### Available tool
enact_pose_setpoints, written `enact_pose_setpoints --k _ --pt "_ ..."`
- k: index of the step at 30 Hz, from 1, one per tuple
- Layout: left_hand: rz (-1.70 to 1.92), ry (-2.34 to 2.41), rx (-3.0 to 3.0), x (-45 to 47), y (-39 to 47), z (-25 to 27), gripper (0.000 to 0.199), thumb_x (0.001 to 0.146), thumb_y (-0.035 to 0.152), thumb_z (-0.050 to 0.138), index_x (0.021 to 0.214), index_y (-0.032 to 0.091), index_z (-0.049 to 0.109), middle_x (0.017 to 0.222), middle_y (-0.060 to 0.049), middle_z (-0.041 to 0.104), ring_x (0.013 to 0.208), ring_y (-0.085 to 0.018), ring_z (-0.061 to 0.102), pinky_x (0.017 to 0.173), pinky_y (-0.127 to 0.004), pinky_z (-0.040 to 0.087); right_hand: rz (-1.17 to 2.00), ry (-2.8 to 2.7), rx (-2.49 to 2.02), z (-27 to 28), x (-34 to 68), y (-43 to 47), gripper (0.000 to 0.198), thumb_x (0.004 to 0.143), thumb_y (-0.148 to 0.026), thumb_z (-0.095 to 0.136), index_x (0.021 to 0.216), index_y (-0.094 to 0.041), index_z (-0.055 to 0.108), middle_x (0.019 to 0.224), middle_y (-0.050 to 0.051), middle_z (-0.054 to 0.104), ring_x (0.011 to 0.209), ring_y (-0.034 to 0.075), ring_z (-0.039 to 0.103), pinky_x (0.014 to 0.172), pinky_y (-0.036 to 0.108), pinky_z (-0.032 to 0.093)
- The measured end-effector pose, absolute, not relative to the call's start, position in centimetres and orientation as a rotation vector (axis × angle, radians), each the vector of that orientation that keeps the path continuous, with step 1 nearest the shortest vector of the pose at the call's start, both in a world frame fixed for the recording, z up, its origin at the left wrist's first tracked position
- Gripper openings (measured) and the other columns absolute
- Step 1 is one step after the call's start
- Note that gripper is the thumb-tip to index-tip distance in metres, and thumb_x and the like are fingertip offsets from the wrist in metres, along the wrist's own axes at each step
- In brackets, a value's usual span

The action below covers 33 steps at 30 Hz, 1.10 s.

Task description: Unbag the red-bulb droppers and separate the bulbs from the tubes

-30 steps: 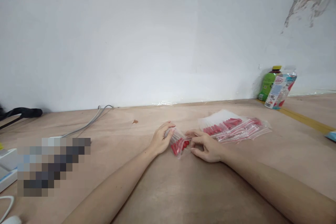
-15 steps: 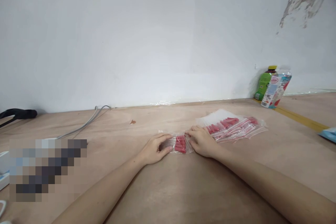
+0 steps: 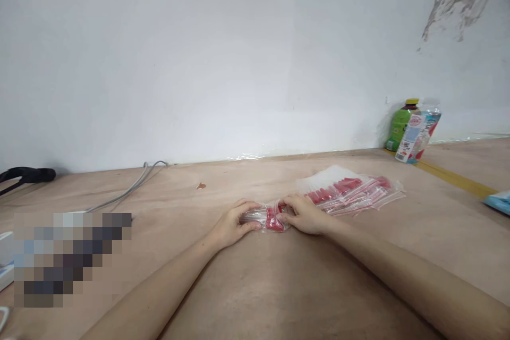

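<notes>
On the table in front of me lies a small clear plastic bag point(image 3: 257, 216) with several red-ended pieces in it, the red ends point(image 3: 274, 218) toward the right. My left hand point(image 3: 233, 224) grips the bag's left end between thumb and fingers. At the other end, my right hand point(image 3: 305, 213) pinches the bag's edge, which is folded up over the red part. Just beyond my right hand is a pile of similar clear bags point(image 3: 368, 196) with red pieces inside. What the pieces are, I cannot make out.
Two bottles, one green point(image 3: 399, 126) and one clear with a printed label point(image 3: 416, 138), stand against the wall at the right. A grey cable point(image 3: 133, 187) and a black object point(image 3: 30, 174) lie at the left. A blue packet point(image 3: 498, 202) sits at the right edge.
My right hand has moved slightly left, and the bag's right edge is now folded up over the red ends. The left hand stays nearly in place.
</notes>
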<state>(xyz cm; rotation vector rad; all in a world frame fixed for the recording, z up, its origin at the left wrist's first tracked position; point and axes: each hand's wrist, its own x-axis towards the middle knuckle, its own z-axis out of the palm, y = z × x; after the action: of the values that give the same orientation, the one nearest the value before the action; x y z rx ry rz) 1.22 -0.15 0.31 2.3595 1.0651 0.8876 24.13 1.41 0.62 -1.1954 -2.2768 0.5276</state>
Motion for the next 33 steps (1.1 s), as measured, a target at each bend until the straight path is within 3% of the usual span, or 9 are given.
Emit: enact_pose_setpoints --k 5,12,17,25,31,33 --pt "0.876 1.082 2.377 1.3 -0.2 0.3 0.037 0.075 0.031 0.061 0.11 0.022 0.054 0.106 -0.005 0.056 0.097 -0.018 0.053 0.084 -0.03 0.043 0.7 -2.205 -1.144 0.1 23.9 1.7 0.022 0.069 -0.027 0.061 0.088 -0.017 0.055 0.073 0.0 0.058 0.066 0.012 0.051 0.061 0.024 0.039" --pt "0.753 1.167 2.343 1.4 -0.2 0.5 0.041 0.078 0.034 0.055 0.117 0.022 0.05 0.115 -0.005 0.055 0.103 -0.019 0.052 0.089 -0.032 0.042 0.785 -2.049 -1.102 -0.3 23.7 1.4 0.006 0.072 -0.018 0.055 0.078 -0.018 0.052 0.062 -0.005 0.049 0.058 0.009 0.045 0.055 0.022 0.036" --pt "0.738 1.2 2.379 0.8 0.2 0.3 0.043 0.079 0.036 0.053 0.119 0.02 0.048 0.12 -0.005 0.053 0.108 -0.019 0.05 0.093 -0.032 0.04 0.918 -1.92 -1.105 0.8 24.9 1.7 0.015 0.072 -0.014 0.054 0.087 -0.018 0.051 0.068 -0.003 0.055 0.06 0.01 0.051 0.058 0.024 0.04" --pt "0.639 1.185 2.436 -0.6 0.8 0.2 0.046 0.083 0.036 0.047 0.126 0.022 0.042 0.13 -0.004 0.045 0.116 -0.021 0.044 0.097 -0.036 0.037 1.197 -1.683 -1.102 1.3 25.0 2.2 0.014 0.079 -0.019 0.051 0.092 -0.016 0.047 0.08 0.005 0.064 0.062 0.01 0.06 0.06 0.025 0.049" --pt "0.519 1.197 2.422 -3.8 1.9 1.5 0.047 0.079 0.037 0.05 0.123 0.022 0.047 0.129 -0.004 0.047 0.119 -0.022 0.042 0.101 -0.037 0.033 1.156 -1.591 -1.135 2.2 25.8 2.9 0.013 0.08 -0.015 0.05 0.092 -0.016 0.049 0.083 0.006 0.067 0.071 0.013 0.064 0.064 0.027 0.051" --pt "0.543 1.253 2.37 -5.8 2.6 1.8 0.045 0.076 0.036 0.053 0.119 0.022 0.052 0.128 -0.004 0.048 0.119 -0.023 0.042 0.1 -0.038 0.034 0.963 -1.627 -1.122 2.6 26.4 3.0 0.016 0.079 -0.016 0.051 0.095 -0.018 0.051 0.089 0.006 0.066 0.078 0.014 0.063 0.069 0.028 0.05"
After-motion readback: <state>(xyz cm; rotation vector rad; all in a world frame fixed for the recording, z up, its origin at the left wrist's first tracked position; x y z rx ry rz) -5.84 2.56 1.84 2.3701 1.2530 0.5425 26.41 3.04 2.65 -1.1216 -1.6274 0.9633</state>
